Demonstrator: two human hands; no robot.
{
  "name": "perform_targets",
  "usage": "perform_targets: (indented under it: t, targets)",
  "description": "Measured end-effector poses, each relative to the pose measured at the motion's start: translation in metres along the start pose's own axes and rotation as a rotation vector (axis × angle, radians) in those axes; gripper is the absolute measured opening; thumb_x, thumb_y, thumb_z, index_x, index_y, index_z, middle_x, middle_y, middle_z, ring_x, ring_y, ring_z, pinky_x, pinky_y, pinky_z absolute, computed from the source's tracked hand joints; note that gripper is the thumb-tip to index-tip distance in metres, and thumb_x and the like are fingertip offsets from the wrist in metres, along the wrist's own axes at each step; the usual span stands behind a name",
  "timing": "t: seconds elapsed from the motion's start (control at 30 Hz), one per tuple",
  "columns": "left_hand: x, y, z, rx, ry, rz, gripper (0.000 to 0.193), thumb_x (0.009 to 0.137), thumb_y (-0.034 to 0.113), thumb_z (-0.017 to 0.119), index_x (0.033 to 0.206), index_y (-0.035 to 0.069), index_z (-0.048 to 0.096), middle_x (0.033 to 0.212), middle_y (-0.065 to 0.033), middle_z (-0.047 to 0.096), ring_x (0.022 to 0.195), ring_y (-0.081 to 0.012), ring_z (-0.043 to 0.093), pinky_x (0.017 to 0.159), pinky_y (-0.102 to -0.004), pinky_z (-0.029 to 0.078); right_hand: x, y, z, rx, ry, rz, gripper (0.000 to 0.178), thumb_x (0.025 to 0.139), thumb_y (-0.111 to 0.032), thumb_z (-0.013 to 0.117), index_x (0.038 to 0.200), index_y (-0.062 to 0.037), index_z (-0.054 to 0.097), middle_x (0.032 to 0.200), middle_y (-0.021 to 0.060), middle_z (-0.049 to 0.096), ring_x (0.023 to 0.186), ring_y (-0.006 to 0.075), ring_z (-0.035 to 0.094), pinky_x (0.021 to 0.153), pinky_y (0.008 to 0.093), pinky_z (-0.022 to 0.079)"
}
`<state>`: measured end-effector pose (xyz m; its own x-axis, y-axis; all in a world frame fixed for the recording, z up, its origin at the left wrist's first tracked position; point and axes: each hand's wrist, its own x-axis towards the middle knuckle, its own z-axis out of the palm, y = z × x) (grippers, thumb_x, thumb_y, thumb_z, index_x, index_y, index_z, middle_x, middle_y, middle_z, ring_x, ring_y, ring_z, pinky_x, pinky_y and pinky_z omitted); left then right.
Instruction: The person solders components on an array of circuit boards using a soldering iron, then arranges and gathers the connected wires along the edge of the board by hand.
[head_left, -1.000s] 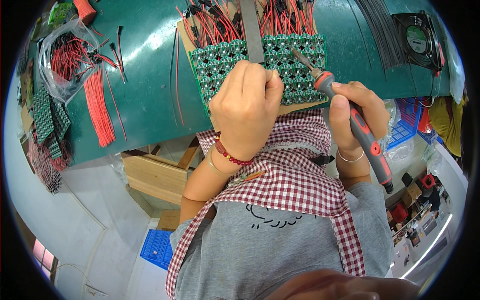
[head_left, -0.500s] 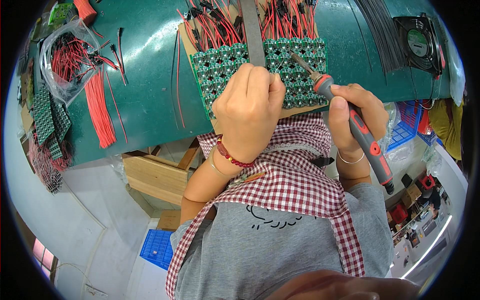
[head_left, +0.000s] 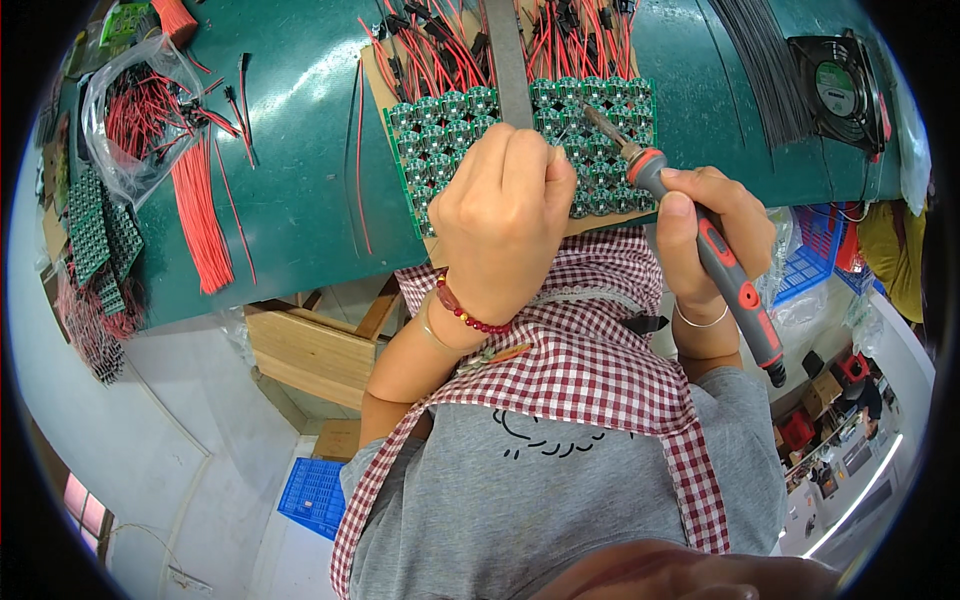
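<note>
My right hand is closed round the grey and red handle of a soldering iron. The iron's tip points up and left, over the right-hand panel of small green circuit boards. In front of the boards my left hand is closed in a pinch, knuckles up. A thin silvery wire sticks out by its thumb, close to the iron's tip; the rest of it is hidden. A second board panel lies to the left. A flat grey metal bar runs between the panels, above my left hand.
Red and black leads with black plugs spread behind the boards. On the green table lie a red wire bundle and a plastic bag of leads at left. Black wires and a black fan stand at right.
Both hands stay nearly in place, with my left hand shifted very slightly to the right. The soldering iron's tip remains over the right-hand panel.
</note>
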<state>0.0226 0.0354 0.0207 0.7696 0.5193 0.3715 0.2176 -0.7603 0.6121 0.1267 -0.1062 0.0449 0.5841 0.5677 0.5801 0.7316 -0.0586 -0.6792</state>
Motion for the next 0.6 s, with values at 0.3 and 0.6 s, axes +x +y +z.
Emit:
perform_targets:
  t: [0.3,0.6]
  targets:
    - [0.0018,0.001,0.001,0.003,0.015,0.011,0.02,0.072,0.002,0.07,0.073,0.006,0.05,0.069,-0.0088,0.049,0.058,-0.0265,0.055,0.049,-0.0374,0.044,-0.0006,-0.0036,-0.0068,-0.022,0.008,0.028,0.011,0.074,0.001,0.066,0.085,0.0044,0.065,0.059,0.0083,0.059,0.043,0.0162,0.051,0.042,0.0275,0.039]
    - [0.0055,-0.0013,0.0087,-0.009,0.048,0.02,0.019,0.071,-0.001,0.07,0.071,0.006,0.052,0.064,-0.004,0.051,0.05,-0.0198,0.049,0.046,-0.0333,0.039,-0.0004,0.0008,-0.0023,-0.011,-0.009,0.002,0.011,0.075,0.0,0.066,0.086,0.0043,0.065,0.059,0.0088,0.059,0.042,0.0173,0.053,0.042,0.0281,0.04]
